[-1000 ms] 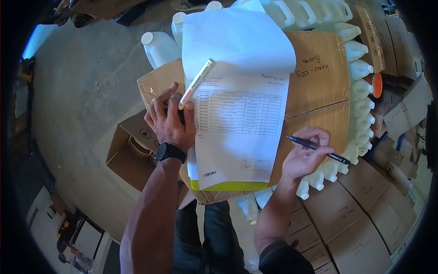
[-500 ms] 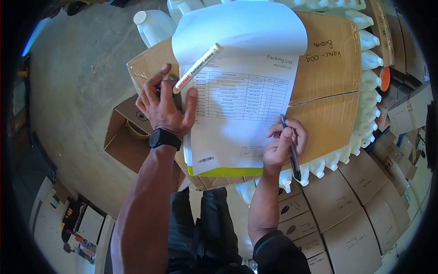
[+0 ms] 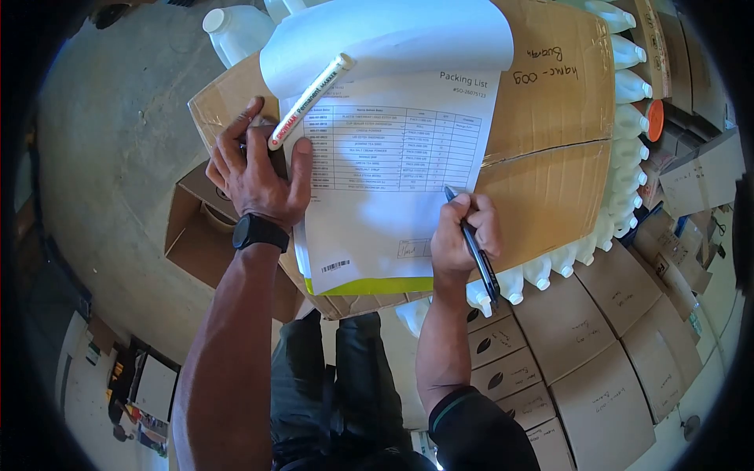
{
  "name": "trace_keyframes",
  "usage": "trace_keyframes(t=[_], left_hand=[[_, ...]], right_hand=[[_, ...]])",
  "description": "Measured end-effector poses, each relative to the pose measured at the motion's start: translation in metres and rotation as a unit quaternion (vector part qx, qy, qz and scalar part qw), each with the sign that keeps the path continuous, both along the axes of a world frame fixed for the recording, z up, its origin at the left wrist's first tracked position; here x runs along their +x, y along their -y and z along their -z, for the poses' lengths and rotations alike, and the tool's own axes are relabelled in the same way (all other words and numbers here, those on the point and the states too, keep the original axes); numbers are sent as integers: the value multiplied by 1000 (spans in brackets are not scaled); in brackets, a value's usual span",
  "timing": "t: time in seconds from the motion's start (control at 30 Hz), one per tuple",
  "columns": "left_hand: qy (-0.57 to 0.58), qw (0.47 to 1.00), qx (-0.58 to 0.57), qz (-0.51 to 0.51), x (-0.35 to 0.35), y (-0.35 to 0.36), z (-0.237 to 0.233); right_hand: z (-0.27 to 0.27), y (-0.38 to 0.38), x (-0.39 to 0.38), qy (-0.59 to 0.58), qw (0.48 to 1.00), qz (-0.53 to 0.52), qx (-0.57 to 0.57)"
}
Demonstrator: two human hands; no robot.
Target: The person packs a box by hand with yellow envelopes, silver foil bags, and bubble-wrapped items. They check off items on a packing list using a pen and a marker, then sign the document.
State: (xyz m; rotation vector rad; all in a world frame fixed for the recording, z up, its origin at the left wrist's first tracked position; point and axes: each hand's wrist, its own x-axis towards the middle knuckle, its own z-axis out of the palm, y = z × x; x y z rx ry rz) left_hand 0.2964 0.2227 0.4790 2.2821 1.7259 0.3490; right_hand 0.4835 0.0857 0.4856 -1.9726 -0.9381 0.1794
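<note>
From the head view, the paper [image 3: 393,173] lies on a cardboard box [image 3: 550,133]. There is bare cardboard to its right and white bottles [image 3: 628,125] crowd the far edge.

The left hand [image 3: 255,177] lies palm down on the paper's left edge, fingers spread, with a white marker [image 3: 310,100] caught between thumb and forefinger.

The right hand [image 3: 463,235] is curled, its fingers pinching a black pen [image 3: 473,250] — tip on the paper's right edge.

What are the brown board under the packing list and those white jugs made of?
Brown board: corrugated cardboard by the look, matte, with a seam across the middle and glossy tape near its edge. White jugs: probably plastic, smooth and slightly translucent, with round caps.
</note>
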Motion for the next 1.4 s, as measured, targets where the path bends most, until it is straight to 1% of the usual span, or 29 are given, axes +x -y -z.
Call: trace_keyframes(t=[0.03,0.17,0.23,0.27,0.33,0.37,0.4,0.47,0.5,0.53,0.6,0.67,0.73,0.77,0.8,0.87,0.9,0.93,1.0,1.03,1.2,1.27,1.3,1.37,1.4], left_hand=[[0,1000,1,0,0,0,0],[-2,1000,4,5,-2,0,2],[3,1000,9,9,-3,0,4],[3,1000,19,13,-3,-1,4],[0,1000,20,15,-2,0,4],[0,1000,16,12,-1,0,3],[0,1000,12,9,-2,-1,2],[0,1000,17,13,-3,-2,3],[3,1000,20,15,-2,-1,3],[4,1000,20,17,-2,-1,5],[4,999,40,19,-3,-1,8],[2,999,34,18,-2,-1,5],[3,999,30,18,0,-2,3],[6,999,35,21,-1,-1,5],[7,999,40,23,-2,-2,5],[5,999,38,22,0,-1,3],[4,999,32,19,0,-1,2],[1,999,37,19,0,-1,1],[6,1000,23,14,0,0,1],[6,1000,20,9,0,0,2],[-12,1000,15,16,1,0,-2],[-15,999,21,19,1,1,-2],[-15,999,22,22,0,0,0],[13,1000,16,7,-1,0,2],[15,1000,15,8,0,0,2]], right_hand=[[0,-3,0,25,999,-24,10],[1,-5,1,34,999,-19,-12],[8,-2,-1,2,995,79,53],[7,0,-1,4,996,78,51],[4,0,-3,-111,970,178,125],[6,3,-4,-73,982,143,100],[6,4,-4,-76,981,145,101],[5,5,-1,-32,996,32,76],[1,2,-2,-28,998,25,51],[1,2,-2,-27,998,27,50],[1,2,0,22,1000,9,5],[4,0,-1,44,998,32,-11],[10,2,-1,-39,980,159,115],[15,7,1,-63,966,216,125],[13,6,1,-64,965,219,129],[9,4,-2,-162,942,213,203],[8,6,-1,-179,941,192,214],[7,5,-2,-183,939,191,218],[3,2,-3,-219,928,226,202],[3,4,-3,-234,927,214,199],[5,2,-4,-212,936,201,196],[7,4,-2,-189,951,176,170],[8,6,-2,-189,950,178,171],[9,11,1,-180,963,135,147],[7,10,0,-178,963,136,147]])
